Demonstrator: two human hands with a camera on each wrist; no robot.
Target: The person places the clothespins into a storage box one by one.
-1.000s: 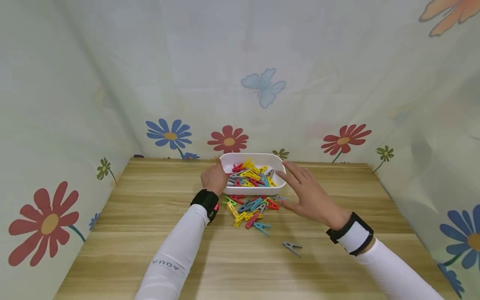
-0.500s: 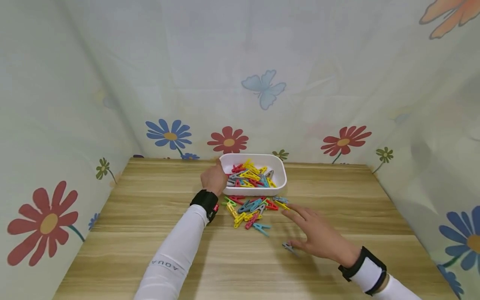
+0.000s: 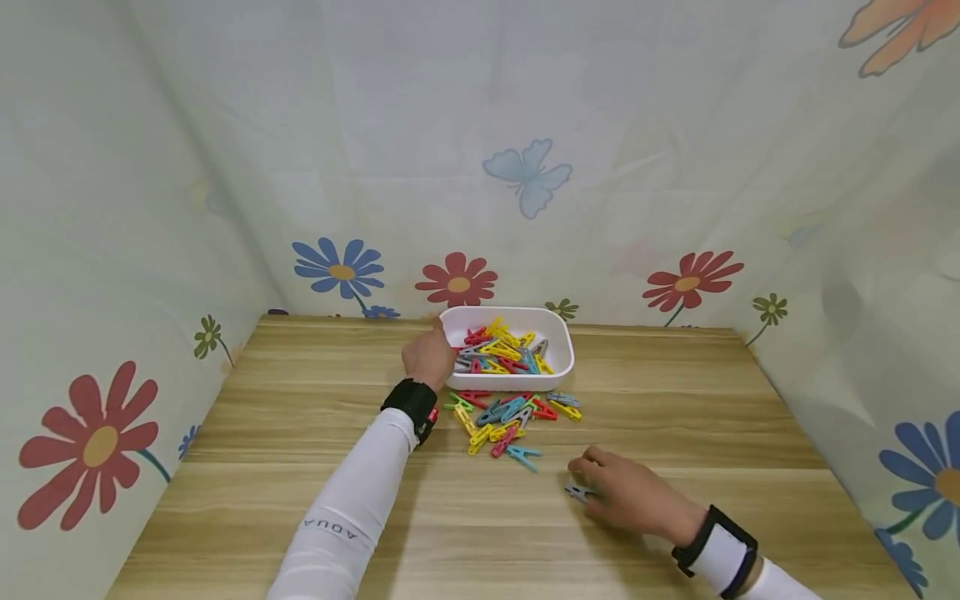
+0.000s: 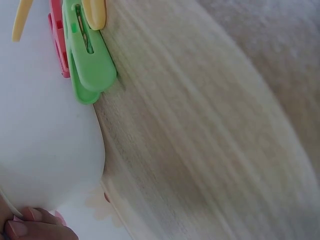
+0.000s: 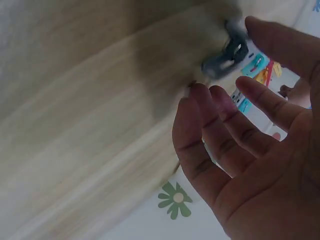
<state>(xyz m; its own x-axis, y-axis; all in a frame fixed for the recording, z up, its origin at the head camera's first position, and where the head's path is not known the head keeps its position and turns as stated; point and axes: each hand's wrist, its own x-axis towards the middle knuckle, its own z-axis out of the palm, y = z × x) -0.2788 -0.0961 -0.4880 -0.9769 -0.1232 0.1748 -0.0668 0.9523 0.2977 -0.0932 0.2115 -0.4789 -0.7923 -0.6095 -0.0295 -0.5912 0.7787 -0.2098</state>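
Observation:
My left hand [image 3: 429,357] holds the left end of a white plastic bin [image 3: 510,382]; in the left wrist view its fingertips [image 4: 37,227] lie on the rim. Inside the bin are mixed clothespins [image 3: 501,350] in yellow, red, grey and blue. My right hand [image 3: 628,492] is low over the table beside a lone grey clothespin [image 3: 577,493]. The right wrist view shows that clothespin [image 5: 225,60] between the thumb and the bent fingers, which stand apart with no pinch visible. Part of the clothespin is hidden by the hand in the head view.
A loose pile of clothespins [image 3: 498,425] lies on the wooden table [image 3: 315,483] in front of the bin. A yellow clothespin [image 3: 566,411] is at the pile's right edge. Flower-printed cloth [image 3: 615,167] surrounds the table at the back and sides.
My right hand has moved from the bin's right end down toward me to the lone grey clothespin. A yellow clothespin now lies at the pile's right edge. The left hand has stayed put.

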